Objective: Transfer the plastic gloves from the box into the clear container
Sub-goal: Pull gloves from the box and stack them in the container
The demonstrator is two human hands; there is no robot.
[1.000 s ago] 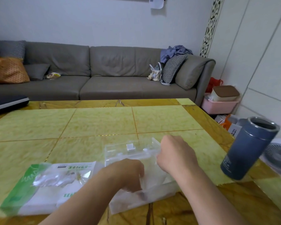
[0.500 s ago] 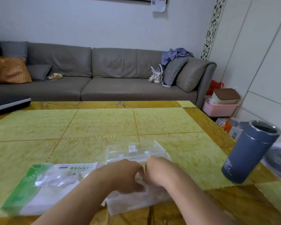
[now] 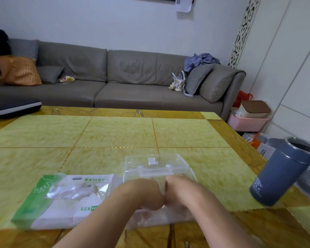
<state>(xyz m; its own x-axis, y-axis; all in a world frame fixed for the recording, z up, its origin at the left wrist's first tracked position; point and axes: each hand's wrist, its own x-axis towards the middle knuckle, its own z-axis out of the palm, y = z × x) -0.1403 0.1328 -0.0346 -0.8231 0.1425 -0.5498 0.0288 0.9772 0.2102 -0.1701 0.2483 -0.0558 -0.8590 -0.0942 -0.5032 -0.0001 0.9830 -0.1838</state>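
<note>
At the 6 o'clock part of the table (image 3: pixel 115 133), one clear container (image 3: pixel 157 169) with lid raised at the far side, holding crumpled plastic gloves (image 3: pixel 161 214) seen only as a blurred whitish mass through the near wall. Just beside it at 9 o'clock, touching or nearly so, one green and white box (image 3: pixel 59 199), lying flat, with more transparent film showing in its torn top. Both hands down inside the container, knuckles meeting: left hand (image 3: pixel 141 194) and right hand (image 3: pixel 183 194) with fingers bent downward out of sight, so cannot tell whether clenched on the gloves or only pressing them. Number of gloves impossible to count. At 3 o'clock, well apart, one blue-grey tumbler (image 3: pixel 283 172), open at top, inside not visible. Beyond the table at 12 o'clock, one grey sofa (image 3: pixel 115 81) with several cushions; at 2 o'clock one pink bin (image 3: pixel 247 122), partly hidden by the table edge.
</note>
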